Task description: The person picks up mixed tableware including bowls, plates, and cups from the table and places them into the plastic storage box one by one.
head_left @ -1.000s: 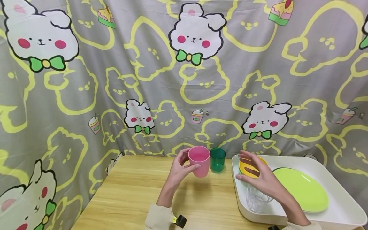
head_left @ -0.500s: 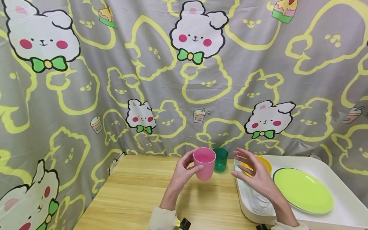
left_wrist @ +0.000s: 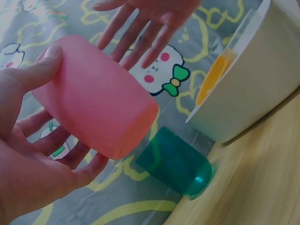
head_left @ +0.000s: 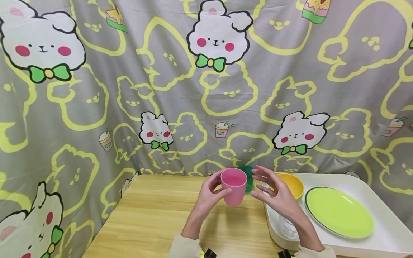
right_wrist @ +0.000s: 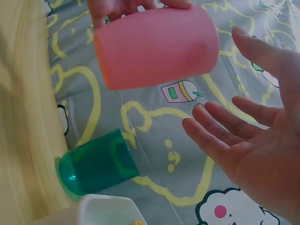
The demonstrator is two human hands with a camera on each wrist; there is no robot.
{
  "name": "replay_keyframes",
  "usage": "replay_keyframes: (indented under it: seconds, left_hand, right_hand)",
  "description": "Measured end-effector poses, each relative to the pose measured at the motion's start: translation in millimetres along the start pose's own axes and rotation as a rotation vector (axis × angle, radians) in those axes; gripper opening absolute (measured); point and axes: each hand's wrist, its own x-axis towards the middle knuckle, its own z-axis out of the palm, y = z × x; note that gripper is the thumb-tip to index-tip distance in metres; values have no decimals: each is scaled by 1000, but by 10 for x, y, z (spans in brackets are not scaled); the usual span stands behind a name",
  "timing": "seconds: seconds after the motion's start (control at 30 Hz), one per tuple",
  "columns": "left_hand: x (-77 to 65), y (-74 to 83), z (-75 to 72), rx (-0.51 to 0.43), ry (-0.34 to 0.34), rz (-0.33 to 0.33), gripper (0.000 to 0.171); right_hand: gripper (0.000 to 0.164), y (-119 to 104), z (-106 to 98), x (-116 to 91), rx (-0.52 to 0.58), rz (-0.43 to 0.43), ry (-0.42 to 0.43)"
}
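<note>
My left hand (head_left: 209, 195) holds a pink cup (head_left: 235, 191) above the table, thumb on the near side and fingers round the far side. The cup's mouth faces up, and the left wrist view shows its side and base. My right hand (head_left: 279, 197) is raised to the right of the pink cup, its fingers spread and relaxed, apart from it and holding nothing. Behind the cup a green see-through cup (right_wrist: 98, 161) stands upright on the table; in the head view it is partly hidden by the pink cup.
A white tray (head_left: 387, 229) stands on the right of the wooden table (head_left: 145, 215). In it are a lime-green plate (head_left: 338, 212), a yellow bowl (head_left: 292, 184) and a clear glass (head_left: 287, 227), partly behind my right arm. A patterned grey curtain (head_left: 180, 89) hangs behind the table.
My left hand has carried the pink cup to the right and slightly nearer, so it now overlaps the green cup. My right hand has moved left, away from the tray and closer to the pink cup.
</note>
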Motion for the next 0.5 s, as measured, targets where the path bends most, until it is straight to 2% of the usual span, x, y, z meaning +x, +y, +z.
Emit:
replay_keyframes:
  seconds: [0.23, 0.5]
  left_hand:
    - [-14, 8, 31, -30, -41, 1, 63]
    - [-11, -27, 52, -39, -49, -1, 62]
  right_hand:
    - [76, 6, 84, 14, 49, 20, -36]
    - [74, 21, 125, 3, 84, 71, -47]
